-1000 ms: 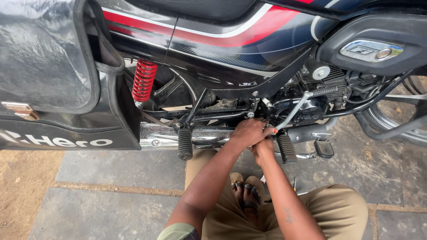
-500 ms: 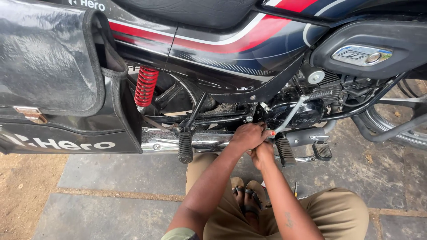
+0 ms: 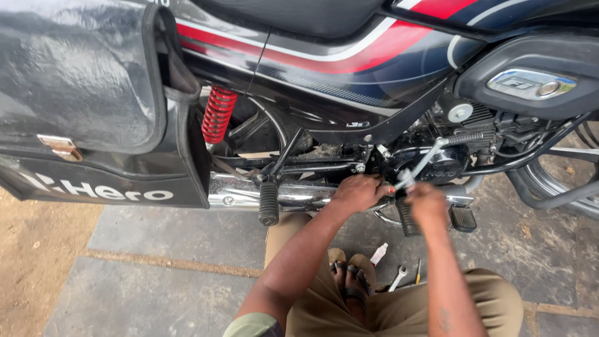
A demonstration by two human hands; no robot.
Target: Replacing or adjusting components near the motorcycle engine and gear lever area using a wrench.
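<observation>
I squat beside a dark blue and red motorcycle (image 3: 349,68). My left hand (image 3: 357,191) rests with curled fingers on the lower engine, just above the chrome exhaust (image 3: 240,192); what it grips is hidden. My right hand (image 3: 428,203), blurred, is closed around a small metal tool (image 3: 404,181) at the lower end of the silver kick lever (image 3: 437,150). The two hands are a short way apart, with the lever's base between them.
A black saddlebag (image 3: 81,93) hangs at the left, beside a red shock spring (image 3: 218,115). Rubber footpegs (image 3: 268,203) and a pedal (image 3: 463,218) stick out low. A spanner (image 3: 397,279), a screwdriver (image 3: 418,271) and a small white tube (image 3: 379,254) lie on the paving by my sandalled feet (image 3: 349,278).
My right hand has moved a little to the right and down, away from my left hand. The view has drifted slightly; the motorcycle stays put.
</observation>
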